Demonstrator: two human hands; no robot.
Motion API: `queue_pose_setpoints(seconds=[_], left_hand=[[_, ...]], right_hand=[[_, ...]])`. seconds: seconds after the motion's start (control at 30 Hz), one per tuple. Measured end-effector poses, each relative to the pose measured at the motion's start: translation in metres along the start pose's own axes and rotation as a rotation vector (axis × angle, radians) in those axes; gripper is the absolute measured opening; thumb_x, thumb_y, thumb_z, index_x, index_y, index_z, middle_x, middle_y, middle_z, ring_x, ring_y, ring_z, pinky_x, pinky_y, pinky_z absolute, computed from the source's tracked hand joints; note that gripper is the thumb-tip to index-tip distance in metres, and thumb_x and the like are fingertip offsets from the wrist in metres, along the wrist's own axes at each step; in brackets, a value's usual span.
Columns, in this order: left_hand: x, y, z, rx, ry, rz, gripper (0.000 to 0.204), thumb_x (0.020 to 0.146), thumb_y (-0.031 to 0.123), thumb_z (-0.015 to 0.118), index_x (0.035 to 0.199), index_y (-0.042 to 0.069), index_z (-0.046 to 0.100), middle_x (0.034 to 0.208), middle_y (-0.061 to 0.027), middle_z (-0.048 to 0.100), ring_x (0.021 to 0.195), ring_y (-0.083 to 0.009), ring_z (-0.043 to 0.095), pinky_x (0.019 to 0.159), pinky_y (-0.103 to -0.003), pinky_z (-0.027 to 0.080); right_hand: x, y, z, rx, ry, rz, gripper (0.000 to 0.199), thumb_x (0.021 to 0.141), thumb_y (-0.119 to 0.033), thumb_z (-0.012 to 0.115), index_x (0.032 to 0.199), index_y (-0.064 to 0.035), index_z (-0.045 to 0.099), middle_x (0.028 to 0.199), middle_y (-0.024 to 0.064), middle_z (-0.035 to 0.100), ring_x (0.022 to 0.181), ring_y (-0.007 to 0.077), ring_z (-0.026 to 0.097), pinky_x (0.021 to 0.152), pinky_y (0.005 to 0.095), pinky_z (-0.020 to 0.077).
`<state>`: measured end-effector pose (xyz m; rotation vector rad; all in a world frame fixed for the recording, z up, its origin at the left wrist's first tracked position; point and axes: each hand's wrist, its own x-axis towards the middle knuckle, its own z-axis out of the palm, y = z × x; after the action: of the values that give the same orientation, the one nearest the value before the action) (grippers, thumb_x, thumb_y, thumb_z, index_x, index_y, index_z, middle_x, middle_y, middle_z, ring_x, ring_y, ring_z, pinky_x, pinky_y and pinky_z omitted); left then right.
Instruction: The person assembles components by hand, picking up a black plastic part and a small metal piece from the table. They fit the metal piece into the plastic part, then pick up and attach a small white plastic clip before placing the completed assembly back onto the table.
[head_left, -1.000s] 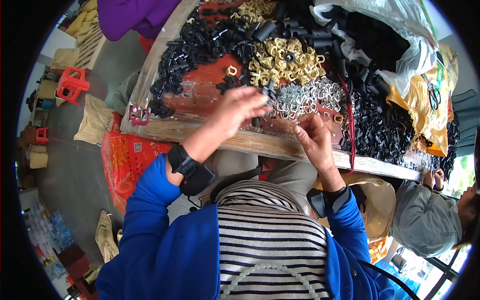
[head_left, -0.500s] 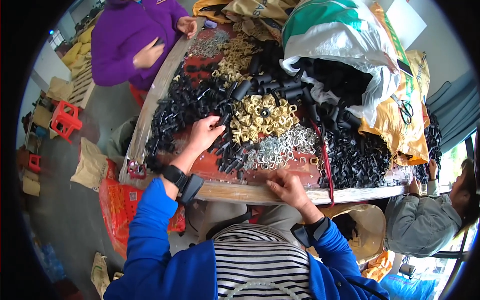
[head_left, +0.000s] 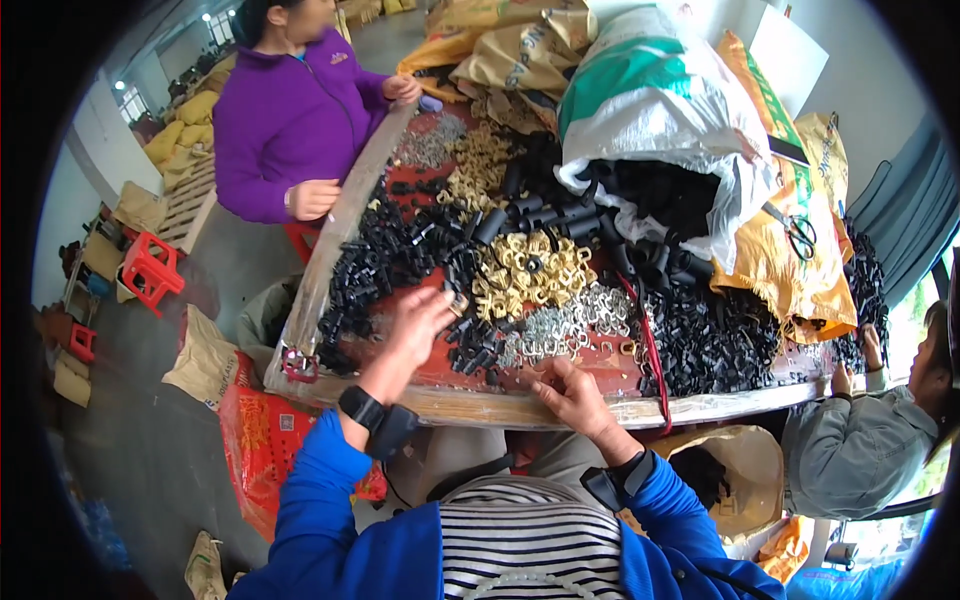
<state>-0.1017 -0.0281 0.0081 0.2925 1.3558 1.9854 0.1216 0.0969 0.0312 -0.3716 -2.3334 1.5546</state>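
My left hand (head_left: pixel 418 325) is over the left part of the table, thumb and fingers pinched on a small gold-coloured metal piece (head_left: pixel 459 304). Just right of it lies a heap of gold-coloured metal clips (head_left: pixel 530 275). Small black plastic parts (head_left: pixel 380 262) spread behind and left of that hand. Down by the front edge, my right hand (head_left: pixel 572 395) rests with its fingers curled together; what they hold, if anything, is too small to make out. Silver metal hooks (head_left: pixel 575 322) lie beyond it.
The table (head_left: pixel 440 375) has a wooden rim. A large white and green sack (head_left: pixel 640 110) spills black parts at the back. Scissors (head_left: pixel 797 235) lie on a yellow sack. A red cord (head_left: pixel 648 345) crosses the front edge. Co-workers stand at far left and sit at right.
The view has tilted up. My left hand has moved from the black parts toward the gold clips and now holds a gold piece. The right hand stays by the edge.
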Motion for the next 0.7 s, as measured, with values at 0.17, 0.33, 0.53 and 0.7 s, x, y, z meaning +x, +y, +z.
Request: queue_pose_setpoints(seconds=[0.17,0.33,0.53,0.7], left_hand=[[-0.046,-0.010,0.050,-0.231,-0.190,-0.205,0.012,0.077,0.008,0.051,0.086,0.002,0.054,0.087,-0.0093,0.057,0.083,-0.0213,0.055,0.075,-0.034,0.045],[-0.066,-0.018,0.074,-0.323,-0.253,-0.357,0.012,0.077,0.011,0.051,0.086,0.003,0.053,0.085,-0.0092,0.057,0.079,-0.0197,0.055,0.074,-0.034,0.045],[-0.059,-0.031,0.076,-0.501,-0.266,-0.545,0.015,0.077,0.013,0.051,0.089,0.004,0.050,0.085,-0.0094,0.056,0.081,-0.0201,0.054,0.074,-0.033,0.046],[-0.051,-0.031,0.078,-0.505,-0.212,-0.632,0.015,0.078,0.015,0.051,0.089,0.004,0.051,0.085,-0.0095,0.056,0.080,-0.0202,0.055,0.073,-0.032,0.046]], right_hand=[[-0.003,-0.016,0.007,-0.064,0.124,-0.103,0.022,0.073,-0.013,0.059,0.088,-0.0016,0.046,0.059,0.0006,0.045,0.048,0.0071,0.042,0.045,0.0210,0.0362],[-0.005,-0.010,0.008,-0.266,0.212,-0.274,0.020,0.071,-0.013,0.059,0.085,-0.0031,0.048,0.062,0.0066,0.047,0.050,0.0180,0.048,0.046,0.0274,0.0397],[-0.001,0.004,0.001,-0.272,0.210,-0.283,0.019,0.070,-0.014,0.060,0.081,-0.0035,0.048,0.063,0.0074,0.046,0.049,0.0215,0.047,0.045,0.0291,0.0390],[0.006,0.010,-0.003,-0.347,0.239,-0.358,0.017,0.070,-0.012,0.060,0.080,-0.0038,0.049,0.060,0.0075,0.045,0.050,0.0225,0.048,0.044,0.0294,0.0385]])
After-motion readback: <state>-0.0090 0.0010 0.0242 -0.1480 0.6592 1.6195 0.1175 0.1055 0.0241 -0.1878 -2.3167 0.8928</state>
